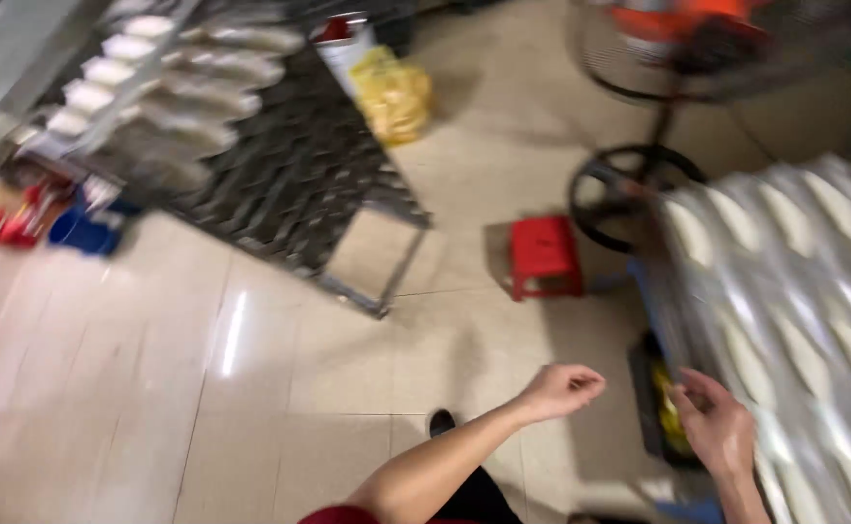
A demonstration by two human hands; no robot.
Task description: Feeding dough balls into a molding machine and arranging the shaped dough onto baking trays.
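Observation:
My left hand [563, 388] hangs over the tiled floor with its fingers loosely curled and nothing in it. My right hand [717, 425] is close to the left edge of a metal mesh rack [673, 320] that carries several pale elongated dough pieces [806, 357]. Its fingers are bent and near the rack's edge; the blur hides whether they touch it. Below the rack's edge sits a dark crate with something yellow [666, 408] in it.
A second mesh rack [289, 175] with pale pieces [221, 68] slants across the upper left. A red plastic stool [544, 254] stands mid-floor beside a standing fan's round base [619, 189]. A yellow bag [393, 94] and a white container [343, 39] sit at the back.

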